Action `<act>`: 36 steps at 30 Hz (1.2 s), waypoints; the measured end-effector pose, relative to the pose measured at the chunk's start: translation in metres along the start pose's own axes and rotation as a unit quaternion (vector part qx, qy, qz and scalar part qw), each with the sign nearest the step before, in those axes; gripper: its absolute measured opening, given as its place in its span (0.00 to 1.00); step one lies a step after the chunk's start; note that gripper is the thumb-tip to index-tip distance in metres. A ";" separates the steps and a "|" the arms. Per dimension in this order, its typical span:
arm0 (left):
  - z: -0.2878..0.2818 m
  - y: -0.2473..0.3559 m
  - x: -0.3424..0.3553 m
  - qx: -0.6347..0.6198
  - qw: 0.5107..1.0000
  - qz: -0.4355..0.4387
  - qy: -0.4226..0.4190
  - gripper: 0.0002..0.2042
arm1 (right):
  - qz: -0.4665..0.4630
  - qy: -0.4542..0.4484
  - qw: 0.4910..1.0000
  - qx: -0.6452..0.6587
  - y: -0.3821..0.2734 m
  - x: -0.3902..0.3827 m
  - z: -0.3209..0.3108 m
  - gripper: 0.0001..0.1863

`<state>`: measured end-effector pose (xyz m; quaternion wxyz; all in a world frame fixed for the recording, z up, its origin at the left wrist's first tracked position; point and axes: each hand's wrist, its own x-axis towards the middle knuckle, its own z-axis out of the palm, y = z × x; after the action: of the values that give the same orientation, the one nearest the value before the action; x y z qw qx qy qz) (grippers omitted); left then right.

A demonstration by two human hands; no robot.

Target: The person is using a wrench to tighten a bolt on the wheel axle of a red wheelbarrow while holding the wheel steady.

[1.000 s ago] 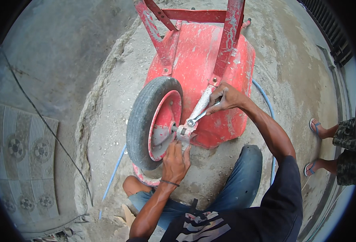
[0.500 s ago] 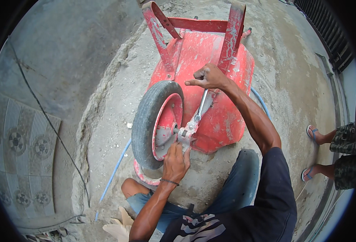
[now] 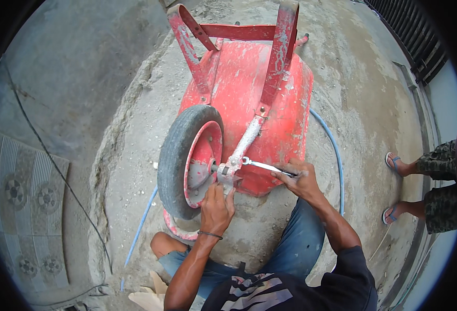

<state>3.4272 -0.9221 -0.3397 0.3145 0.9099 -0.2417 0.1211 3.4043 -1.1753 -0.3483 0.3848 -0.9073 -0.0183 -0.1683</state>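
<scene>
An upside-down red wheelbarrow [image 3: 238, 67], its paint worn and caked with cement, lies in front of me. Its black-tyred wheel [image 3: 169, 160] is on the near left, beside a cement-crusted axle bracket [image 3: 232, 166]. My right hand [image 3: 302, 179] is closed around one end of a silver wrench [image 3: 262, 165]. The wrench's ring end meets the bracket's right side, its shaft pointing right toward me. Just under the bracket, my left hand [image 3: 216, 210] has its fingers pinched together against the lower part. Whatever those fingertips hold is hidden.
A blue hose [image 3: 336, 147] runs behind the wheelbarrow and out at the left. Another person's sandalled feet [image 3: 398, 212] stand at the right. Patterned tiles [image 3: 24, 197] and a dark cable [image 3: 52, 155] lie left; a black gate [image 3: 412, 36] stands far right.
My right hand has swung down toward me from above the bracket, turning the wrench from pointing away to pointing right. My left hand stays at the bracket. The view has shifted slightly.
</scene>
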 end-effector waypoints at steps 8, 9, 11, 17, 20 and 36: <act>-0.001 0.002 0.002 0.009 1.000 0.003 0.009 0.13 | -0.011 0.047 0.998 0.051 -0.003 -0.003 0.023 0.14; -0.001 0.002 0.001 0.005 1.000 -0.001 0.015 0.14 | -0.010 0.046 0.998 0.052 -0.004 -0.001 0.023 0.14; -0.002 0.000 0.000 0.008 1.000 -0.005 0.014 0.14 | -0.010 0.008 0.998 0.062 -0.004 0.007 0.023 0.14; 0.000 0.000 0.000 0.001 1.000 -0.004 -0.002 0.13 | 0.060 -0.052 0.991 0.111 0.016 0.022 0.009 0.14; 0.000 0.002 0.000 -0.001 1.000 -0.010 -0.007 0.13 | 0.099 -0.051 0.976 0.189 0.022 0.014 0.014 0.15; 0.001 -0.001 0.000 -0.001 1.000 -0.009 -0.002 0.14 | 0.039 -0.113 0.983 0.138 0.009 0.041 0.000 0.14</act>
<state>3.4275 -0.9218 -0.3412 0.3154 0.9121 -0.2348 0.1162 3.4448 -1.1856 -0.3413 0.5083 -0.8586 -0.0491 -0.0450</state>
